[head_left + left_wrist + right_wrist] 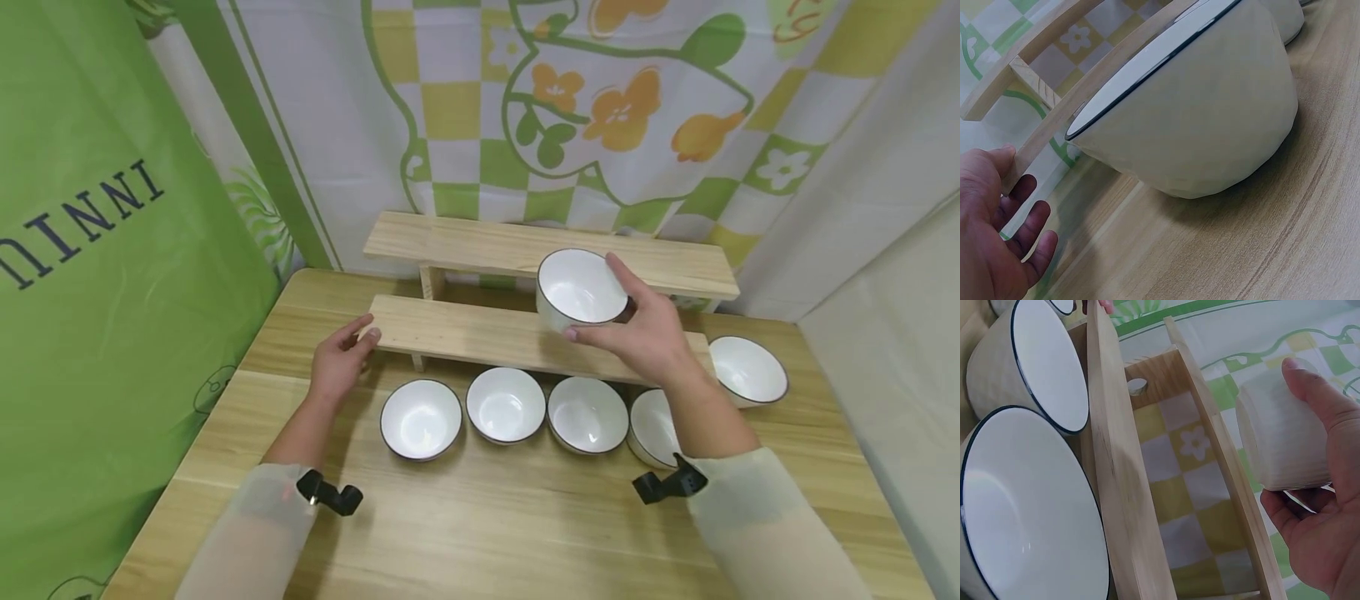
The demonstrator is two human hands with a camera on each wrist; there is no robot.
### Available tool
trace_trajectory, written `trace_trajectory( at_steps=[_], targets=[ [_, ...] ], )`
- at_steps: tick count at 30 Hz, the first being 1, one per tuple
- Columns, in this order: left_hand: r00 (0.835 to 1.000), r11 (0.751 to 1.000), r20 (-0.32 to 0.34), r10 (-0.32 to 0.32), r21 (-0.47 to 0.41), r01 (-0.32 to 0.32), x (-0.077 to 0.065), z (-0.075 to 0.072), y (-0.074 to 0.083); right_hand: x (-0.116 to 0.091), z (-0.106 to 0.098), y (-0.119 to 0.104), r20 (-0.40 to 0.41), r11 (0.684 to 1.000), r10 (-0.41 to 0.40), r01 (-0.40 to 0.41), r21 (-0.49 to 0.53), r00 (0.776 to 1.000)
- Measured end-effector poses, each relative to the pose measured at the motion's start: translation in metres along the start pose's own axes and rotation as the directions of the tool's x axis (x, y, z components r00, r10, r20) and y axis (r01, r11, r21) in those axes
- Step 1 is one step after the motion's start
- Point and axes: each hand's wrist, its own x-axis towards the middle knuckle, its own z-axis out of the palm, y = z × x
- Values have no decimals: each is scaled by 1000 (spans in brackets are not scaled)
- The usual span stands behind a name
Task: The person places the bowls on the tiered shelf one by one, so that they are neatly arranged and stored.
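Note:
My right hand (654,335) grips a white bowl (579,285) with a dark rim, thumb on one side and fingers on the other. The bowl is tilted toward me above the two-tier wooden shelf. At the left end of its lower board (457,329), my left hand (339,362) pinches the board's edge between thumb and index finger. The left wrist view shows the other fingers of that hand (991,219) hanging loosely below. In the right wrist view the held bowl (1285,428) is seen from its outer side, beyond the upper board (1222,456).
Several matching bowls stand in a row before the shelf, from a left bowl (422,419) to one partly hidden by my right forearm (652,425). Another bowl (748,369) stands by the shelf's right end. A patterned curtain (465,108) hangs behind the wooden table (480,525).

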Motion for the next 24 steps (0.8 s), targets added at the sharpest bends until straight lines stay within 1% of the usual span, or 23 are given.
trace_trajectory(
  at_steps=[6, 18, 24],
  targets=[
    [1000, 1000, -3, -1, 6, 1, 2, 0, -1, 10, 7, -3, -11, 999, -30, 30, -13, 999],
    [1000, 1000, 6, -14, 9, 14, 5, 1, -5, 28, 18, -14, 12, 999, -34, 34, -39, 999],
    [1000, 1000, -2, -14, 9, 14, 6, 2, -5, 39, 26, -21, 1, 996, -64, 64, -58, 998]
  ],
)
